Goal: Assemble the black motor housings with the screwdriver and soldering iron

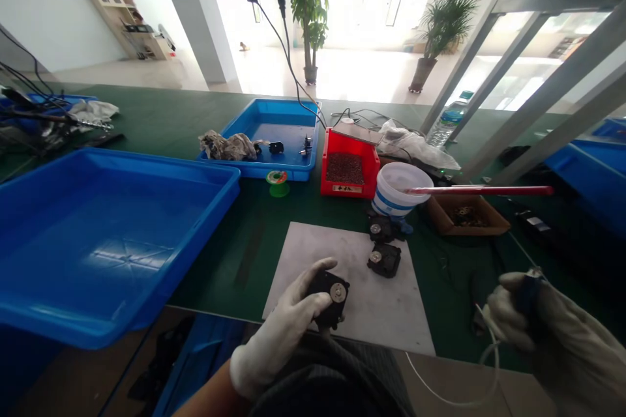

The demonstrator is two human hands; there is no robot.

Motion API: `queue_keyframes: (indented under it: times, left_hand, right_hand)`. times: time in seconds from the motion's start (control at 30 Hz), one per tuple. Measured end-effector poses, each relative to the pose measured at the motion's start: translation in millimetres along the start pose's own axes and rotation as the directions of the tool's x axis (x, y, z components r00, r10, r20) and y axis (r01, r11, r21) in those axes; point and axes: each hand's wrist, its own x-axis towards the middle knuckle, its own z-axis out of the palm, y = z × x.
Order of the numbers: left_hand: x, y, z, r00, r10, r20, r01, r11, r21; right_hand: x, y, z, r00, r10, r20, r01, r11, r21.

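Note:
My left hand (288,322), in a white glove, grips a black part with a round metal disc (328,296) above the near edge of the pale board (357,326). Two similar black parts (384,260) (379,228) rest at the board's upper right. At the right, my gloved right hand (533,313) is wrapped round a dark blue tool (528,293), slightly blurred. A thin white tube (496,365) hangs beside that hand.
A large blue tray (122,208) stands at the left. Behind the board are a smaller blue tray (288,173), a green spool (278,185), a red bin (350,192), a white bucket (397,199) with a red stick across it, and a cardboard box (469,228). Metal bars (542,104) slant at right.

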Motion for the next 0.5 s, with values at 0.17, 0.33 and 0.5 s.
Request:
queue_keyframes:
  times: [0.17, 0.33, 0.5]
  left_hand:
    - [-3, -6, -7.6, 0.995, 0.095, -0.026, -0.091, 0.989, 0.117]
    - [0, -16, -9.6, 0.993, 0.11, -0.033, -0.103, 0.981, 0.167]
    - [1, -17, -9.9, 0.983, 0.182, -0.003, -0.177, 0.961, 0.21]
  right_hand:
    - [-24, -2, 57, 0.966, 0.079, 0.247, -0.071, 0.997, -0.041]
    - [-35, 3, 108, 0.885, 0.004, 0.465, 0.066, 0.989, -0.135]
    - [-40, 16, 136, 0.887, -0.143, 0.439, 0.338, 0.848, -0.407]
